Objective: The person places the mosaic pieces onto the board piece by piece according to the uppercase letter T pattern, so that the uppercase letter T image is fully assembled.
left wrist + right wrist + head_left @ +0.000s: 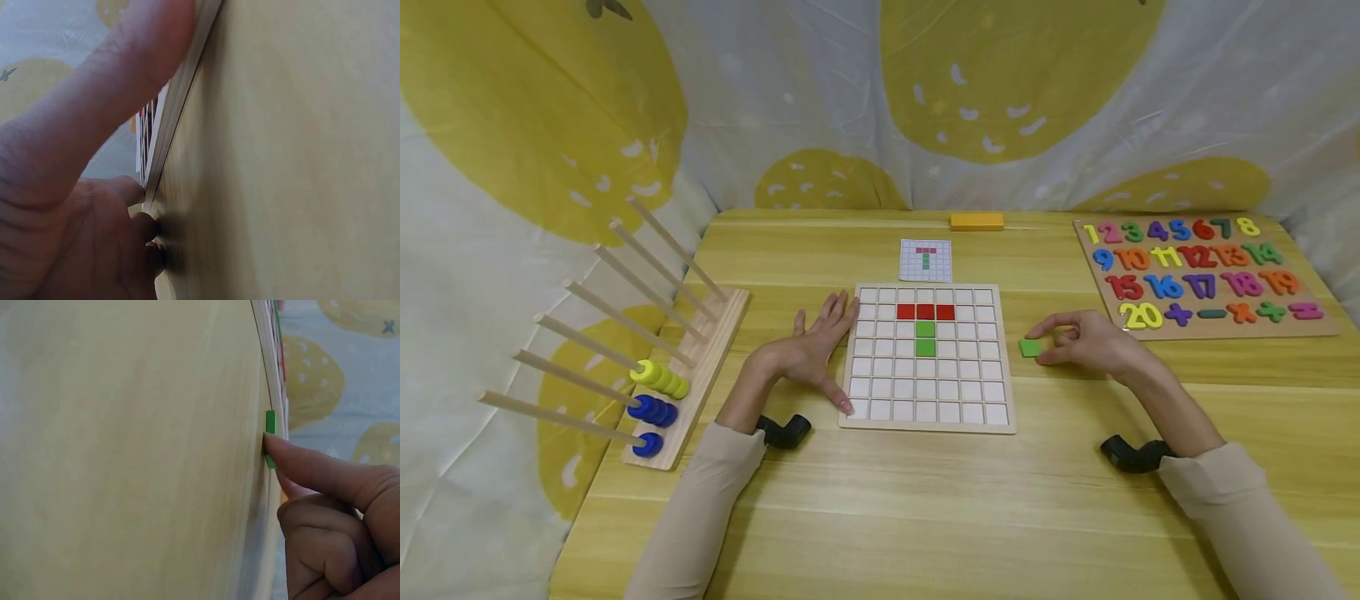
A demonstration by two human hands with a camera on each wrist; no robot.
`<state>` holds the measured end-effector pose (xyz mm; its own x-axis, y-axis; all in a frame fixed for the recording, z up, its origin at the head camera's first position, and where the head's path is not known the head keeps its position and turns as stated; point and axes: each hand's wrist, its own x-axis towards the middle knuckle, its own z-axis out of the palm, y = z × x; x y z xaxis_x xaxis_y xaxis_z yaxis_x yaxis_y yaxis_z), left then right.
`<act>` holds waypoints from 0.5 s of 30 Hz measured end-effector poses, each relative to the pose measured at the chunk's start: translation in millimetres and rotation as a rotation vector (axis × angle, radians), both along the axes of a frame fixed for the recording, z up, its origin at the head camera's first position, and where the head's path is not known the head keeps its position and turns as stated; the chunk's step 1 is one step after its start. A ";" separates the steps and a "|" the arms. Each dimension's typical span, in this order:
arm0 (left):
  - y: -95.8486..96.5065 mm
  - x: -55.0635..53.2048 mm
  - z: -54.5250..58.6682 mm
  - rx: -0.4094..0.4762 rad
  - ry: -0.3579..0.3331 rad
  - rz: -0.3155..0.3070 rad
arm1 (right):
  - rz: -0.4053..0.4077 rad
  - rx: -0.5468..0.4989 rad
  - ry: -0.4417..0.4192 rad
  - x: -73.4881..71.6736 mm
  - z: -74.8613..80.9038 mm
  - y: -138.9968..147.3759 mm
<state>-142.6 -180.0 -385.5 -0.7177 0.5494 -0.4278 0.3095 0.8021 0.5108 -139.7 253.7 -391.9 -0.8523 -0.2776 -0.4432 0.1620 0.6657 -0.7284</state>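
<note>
A square wooden grid board (1006,408) with white cells lies in the middle of the table. Three red tiles (925,312) form a row near its top, and two green tiles (926,337) run down below the middle one. My left hand (808,354) rests at the board's left edge, fingers spread, thumb on the lower left corner. To the right of the board my right hand (1086,340) pinches a green tile (1029,348) between thumb and forefinger. In the right wrist view that green tile (270,419) shows edge-on at the thumb tip.
A small pattern card (926,261) lies behind the board, with an orange block (977,222) farther back. On the left stands a wooden peg rack (718,333) with yellow and blue beads. A number puzzle board (1210,325) lies at the right.
</note>
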 end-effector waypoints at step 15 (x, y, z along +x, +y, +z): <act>0.0 0.5 1.8 0.001 -0.003 0.006 | 0.001 0.017 0.033 0.8 2.5 -3.3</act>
